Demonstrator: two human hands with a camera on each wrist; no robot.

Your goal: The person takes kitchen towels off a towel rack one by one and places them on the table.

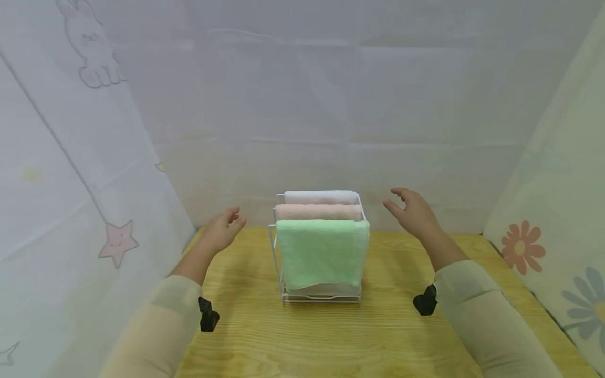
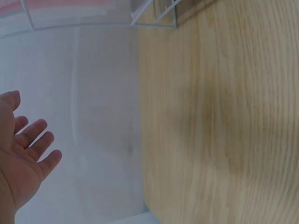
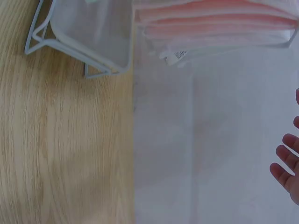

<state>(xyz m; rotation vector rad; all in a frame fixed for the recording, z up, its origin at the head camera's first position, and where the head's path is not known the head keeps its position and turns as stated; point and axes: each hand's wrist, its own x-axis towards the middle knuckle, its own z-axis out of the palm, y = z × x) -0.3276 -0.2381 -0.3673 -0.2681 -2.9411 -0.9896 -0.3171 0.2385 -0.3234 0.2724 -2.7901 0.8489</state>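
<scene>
White wire rack [image 1: 322,301] stands just below ctr of the head frame, w/ 3 cloths on it, front to back: folded mint-green fabric towel [image 1: 323,254], folded pale-pink fabric towel [image 1: 317,212], folded white fabric towel [image 1: 321,197]. Looks like each is slung over its own rail, prob. so they hang apart & air. At upper left of the right wrist view I see a pale shallow tray [image 3: 88,32] in the rack's base; drip catcher, I'd guess.

Writing: a small white tag [image 3: 176,57] w/ dark print pokes out under the cloths, top of that same view; too tiny for me to read. Can't make out any brand.

Left hand [image 1: 220,231] is left of the rack, right hand [image 1: 416,212] right of it, both raised, apart from it, nothing held. Left fingers loosely bent w/ gaps between; right ones spread, thumb off the index. Held wide, prob. so the rack stays unblocked for my cams.

Black mounts [image 1: 425,301] sit at the beige sleeves [image 1: 477,310], presumably to face each hand's work. All this over a yellowish wood-grain surface [image 1: 293,336]; creased pale backdrop [image 1: 283,94] behind, pink star print [image 1: 118,243] at frame left.
</scene>
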